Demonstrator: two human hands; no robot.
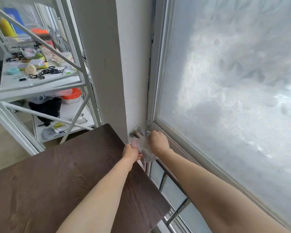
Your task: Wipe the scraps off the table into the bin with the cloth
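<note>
Both hands meet at the far right corner of the dark wood-grain table [57, 179], past its right edge, against the window frame [160, 91]. The left hand [131, 153] pinches the lower left part of a pale, crumpled cloth [145, 148] between thumb and fingers, a narrow grip closed on the fabric. The right hand [158, 142] is curled knuckles-up over the cloth's upper right part, its grip closed on it as well; the fingertips are hidden under the hand. The cloth is blurred; it hangs bunched between the two hands, its long axis running roughly from upper left to lower right, the lower end drooping beside the table's right edge. Just above the cloth a metal window handle [136, 132] sticks out from the frame. Frosted glass [233, 81] fills the right side. To the left stands a white metal shelf [40, 81] crowded with small items; no writing there can be read.
</note>
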